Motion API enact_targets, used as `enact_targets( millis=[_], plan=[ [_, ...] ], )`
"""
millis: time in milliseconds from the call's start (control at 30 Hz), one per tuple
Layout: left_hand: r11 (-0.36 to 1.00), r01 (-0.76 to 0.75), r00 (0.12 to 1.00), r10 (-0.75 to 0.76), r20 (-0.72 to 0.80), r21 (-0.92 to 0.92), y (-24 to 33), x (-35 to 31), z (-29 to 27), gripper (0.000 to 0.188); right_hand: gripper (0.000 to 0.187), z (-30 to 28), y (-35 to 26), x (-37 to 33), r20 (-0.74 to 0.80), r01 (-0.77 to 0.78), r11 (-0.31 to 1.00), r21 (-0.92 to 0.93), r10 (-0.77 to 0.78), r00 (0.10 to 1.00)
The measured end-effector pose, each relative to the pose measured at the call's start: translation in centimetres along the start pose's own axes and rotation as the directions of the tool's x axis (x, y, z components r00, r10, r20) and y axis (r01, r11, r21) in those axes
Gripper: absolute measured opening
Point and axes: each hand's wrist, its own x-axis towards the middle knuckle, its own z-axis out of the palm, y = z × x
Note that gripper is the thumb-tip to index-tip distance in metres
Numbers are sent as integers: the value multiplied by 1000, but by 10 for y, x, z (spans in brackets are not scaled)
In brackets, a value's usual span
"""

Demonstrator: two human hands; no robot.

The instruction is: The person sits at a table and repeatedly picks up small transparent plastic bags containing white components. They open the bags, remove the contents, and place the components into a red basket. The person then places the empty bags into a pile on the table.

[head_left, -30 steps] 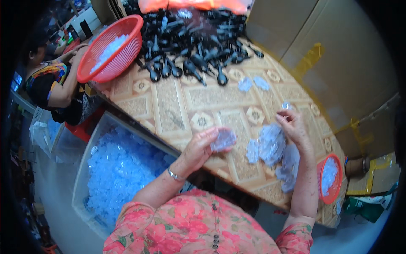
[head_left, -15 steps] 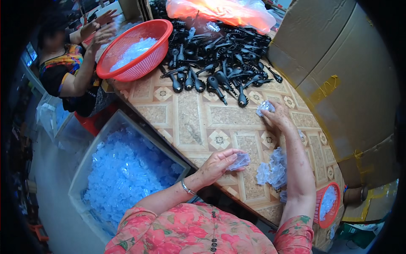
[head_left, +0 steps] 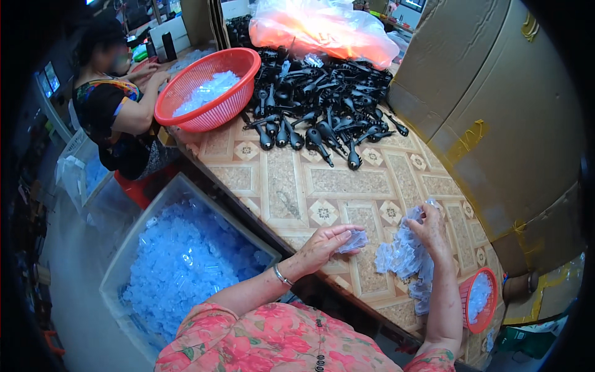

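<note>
My left hand (head_left: 323, 243) rests near the table's front edge, holding a small clear plastic piece (head_left: 354, 240) between thumb and fingers. My right hand (head_left: 430, 229) sits on top of a loose heap of clear plastic pieces (head_left: 401, 257), fingers pinching one at the heap's upper edge. Both hands are close together on the patterned tabletop (head_left: 291, 186). A pile of black plastic handled parts (head_left: 322, 105) lies further back on the table.
A red basket (head_left: 207, 90) of clear pieces stands at the back left, near a seated person (head_left: 114, 105). A clear bin (head_left: 180, 260) full of clear pieces is below the table's left edge. A small red basket (head_left: 478, 297) sits at right. Cardboard boxes (head_left: 496, 111) line the right side; an orange bag (head_left: 322, 31) lies behind.
My right hand has pulled back from further up the table onto the heap of clear pieces. My left hand stays put with its piece. The view has shifted slightly.
</note>
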Motion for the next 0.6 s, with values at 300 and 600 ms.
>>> enact_targets(
  millis=[300, 600],
  plan=[
    [981, -72, 981, 37, -189, -182, 2, 4, 15, 54, 26, -7, -23, -95, -460, 165, 929, 330, 6, 888],
    [905, 17, 995, -56, -79, -425, 11, 1, 47, 50, 33, 11, -30, -208, -551, 226, 956, 185, -89, 830]
  ],
)
